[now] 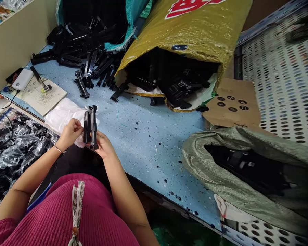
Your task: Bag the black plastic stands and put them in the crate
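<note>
My right hand (102, 144) holds a black plastic part (93, 126) upright near the table's front edge, its fingers wrapped round the lower end. Beside it stands a second dark, flat piece (86, 128), close against the first. My left hand (72, 132) is just left of them, thumb and fingertips pinched together near the flat piece; what they grip is too small to make out. Clear plastic bags (64, 114) lie under and behind my left hand. Further back, similar black parts (80, 83) lie loose on the blue table (133, 136).
A yellow sack (192, 30) of black parts lies open at the back. A grey-green sack (202, 164) is at the right, beside cardboard (231, 118). A small hammer (42, 81) rests on a board (41, 99). Bagged parts (20, 147) fill the lower left.
</note>
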{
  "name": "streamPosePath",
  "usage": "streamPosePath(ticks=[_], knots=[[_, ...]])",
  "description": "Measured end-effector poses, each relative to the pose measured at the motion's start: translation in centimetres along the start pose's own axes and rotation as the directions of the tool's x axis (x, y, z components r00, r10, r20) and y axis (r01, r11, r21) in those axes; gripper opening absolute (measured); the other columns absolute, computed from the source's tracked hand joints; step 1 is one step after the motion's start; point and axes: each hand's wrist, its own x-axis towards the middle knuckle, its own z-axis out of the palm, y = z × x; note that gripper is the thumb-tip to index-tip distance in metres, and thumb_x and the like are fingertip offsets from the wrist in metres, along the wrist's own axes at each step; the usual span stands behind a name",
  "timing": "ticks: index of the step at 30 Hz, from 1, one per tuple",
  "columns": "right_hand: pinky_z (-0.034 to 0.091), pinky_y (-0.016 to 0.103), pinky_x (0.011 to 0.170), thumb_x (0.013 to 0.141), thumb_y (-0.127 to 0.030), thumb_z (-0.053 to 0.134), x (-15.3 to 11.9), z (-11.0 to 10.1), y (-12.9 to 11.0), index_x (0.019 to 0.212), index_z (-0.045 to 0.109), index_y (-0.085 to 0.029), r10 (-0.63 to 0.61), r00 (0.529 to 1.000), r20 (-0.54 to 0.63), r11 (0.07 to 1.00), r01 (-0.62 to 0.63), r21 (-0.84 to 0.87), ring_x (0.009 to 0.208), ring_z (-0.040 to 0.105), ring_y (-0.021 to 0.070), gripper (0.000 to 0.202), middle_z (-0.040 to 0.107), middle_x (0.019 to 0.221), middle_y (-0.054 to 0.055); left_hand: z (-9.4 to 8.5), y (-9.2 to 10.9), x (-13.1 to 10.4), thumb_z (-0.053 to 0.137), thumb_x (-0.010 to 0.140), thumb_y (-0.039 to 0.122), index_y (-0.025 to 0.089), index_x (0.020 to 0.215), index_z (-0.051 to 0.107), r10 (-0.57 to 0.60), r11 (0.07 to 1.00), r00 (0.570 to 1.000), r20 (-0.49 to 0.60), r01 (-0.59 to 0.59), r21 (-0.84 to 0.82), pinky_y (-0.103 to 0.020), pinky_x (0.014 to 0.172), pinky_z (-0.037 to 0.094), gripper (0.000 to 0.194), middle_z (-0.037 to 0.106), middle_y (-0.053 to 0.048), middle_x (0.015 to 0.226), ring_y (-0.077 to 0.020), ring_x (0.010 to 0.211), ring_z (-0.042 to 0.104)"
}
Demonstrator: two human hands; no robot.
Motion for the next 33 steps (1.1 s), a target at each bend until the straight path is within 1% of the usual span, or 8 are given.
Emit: streamPosePath(ticks=[5, 10, 14, 17, 21, 24, 28, 33], knots=[[0.062, 0.032, 0.067, 0.06, -0.044, 0.095, -0.4, -1.5, 0.4, 0.075, 0.069, -0.02, -0.028, 0.992, -0.12, 0.999, 0.025, -0.027, 0.061, 0.065, 0.0149, 0.038, 0.069, 0.067, -0.003, -1.7, -0.4, -0.2, 0.067, 0.085, 0.032, 0.021, 0.095, 0.054, 0.009, 0.998, 0.999, -0.042, -0.012, -0.054, -0.03, 0.074, 0.053, 0.02, 0.07, -0.001, 0.081, -0.0177, 0.08, 0.071], [0.059, 0.026, 0.062, 0.072, -0.042, 0.087, -3.6, -1.4, -0.2, 0.087, 0.072, -0.024, -0.158, 0.962, -0.22, 0.986, 0.145, -0.077, 0.069, 0.066, 0.0151, 0.028, 0.071, 0.078, -0.002, -2.2, 0.4, -0.4, 0.052, 0.085, 0.014, 0.019, 0.093, 0.072, 0.128, 0.972, 0.99, 0.061, -0.137, 0.192, -0.033, 0.087, 0.054, 0.022, 0.076, -0.007, 0.102, -0.02, 0.097, 0.07], [0.053, 0.023, 0.047, 0.081, -0.049, 0.077, -5.9, -1.0, -0.5, 0.108, 0.071, -0.023, 0.024, 1.0, -0.02, 0.999, -0.024, 0.022, 0.064, 0.067, 0.0154, 0.038, 0.073, 0.084, 0.002, -0.9, 1.1, -0.1, 0.057, 0.088, 0.021, 0.018, 0.097, 0.077, 0.096, 0.944, 0.987, 0.131, -0.132, 0.303, -0.031, 0.076, 0.053, 0.022, 0.076, -0.007, 0.098, -0.0188, 0.082, 0.068], [0.047, 0.018, 0.039, 0.08, -0.045, 0.079, -6.3, -1.3, 0.3, 0.107, 0.073, -0.018, 0.211, 0.971, 0.115, 0.973, -0.22, 0.075, 0.058, 0.064, 0.0123, 0.039, 0.073, 0.08, 0.003, -0.2, 0.8, 0.3, 0.059, 0.086, 0.017, 0.017, 0.1, 0.077, 0.097, 0.932, 0.987, 0.13, -0.136, 0.336, -0.029, 0.073, 0.053, 0.023, 0.073, -0.006, 0.09, -0.017, 0.076, 0.065], [0.046, 0.014, 0.039, 0.082, -0.041, 0.08, -6.4, -2.2, 1.6, 0.098, 0.075, -0.017, 0.173, 0.985, 0.0, 0.975, -0.172, 0.143, 0.054, 0.059, 0.0087, 0.028, 0.073, 0.077, 0.003, -0.5, -0.4, 0.4, 0.059, 0.08, 0.011, 0.015, 0.124, 0.07, 0.161, 0.919, 0.973, 0.163, -0.208, 0.334, -0.027, 0.07, 0.055, 0.045, 0.068, -0.011, 0.117, -0.0117, 0.071, 0.061], [0.039, 0.013, 0.035, 0.089, -0.043, 0.074, -6.7, -2.3, 2.0, 0.11, 0.074, -0.016, 0.204, 0.975, 0.084, 0.966, -0.215, 0.144, 0.05, 0.052, 0.0066, 0.035, 0.071, 0.08, 0.003, -0.7, -0.9, -0.1, 0.057, 0.081, 0.01, 0.016, 0.141, 0.058, 0.227, 0.908, 0.956, 0.185, -0.277, 0.316, -0.027, 0.069, 0.058, 0.061, 0.055, -0.017, 0.144, -0.0089, 0.07, 0.061], [0.033, 0.012, 0.032, 0.091, -0.041, 0.071, -6.1, -2.0, 2.1, 0.11, 0.073, -0.014, 0.245, 0.952, 0.182, 0.947, -0.275, 0.166, 0.047, 0.044, 0.0058, 0.033, 0.069, 0.078, 0.003, -0.3, -0.3, -1.4, 0.05, 0.087, 0.008, 0.021, 0.153, 0.046, 0.348, 0.818, 0.92, 0.181, -0.392, 0.422, -0.032, 0.083, 0.061, 0.067, 0.049, -0.018, 0.152, -0.0134, 0.084, 0.067], [0.029, 0.011, 0.03, 0.089, -0.04, 0.07, -6.2, -2.6, 1.0, 0.11, 0.074, -0.017, 0.181, 0.977, 0.115, 0.962, -0.201, 0.186, 0.046, 0.036, 0.0049, 0.032, 0.066, 0.077, 0.0, -0.9, 0.0, -2.6, 0.048, 0.093, 0.01, 0.022, 0.157, 0.039, 0.388, 0.764, 0.913, 0.128, -0.396, 0.509, -0.035, 0.094, 0.059, 0.066, 0.048, -0.018, 0.153, -0.0165, 0.095, 0.069]])
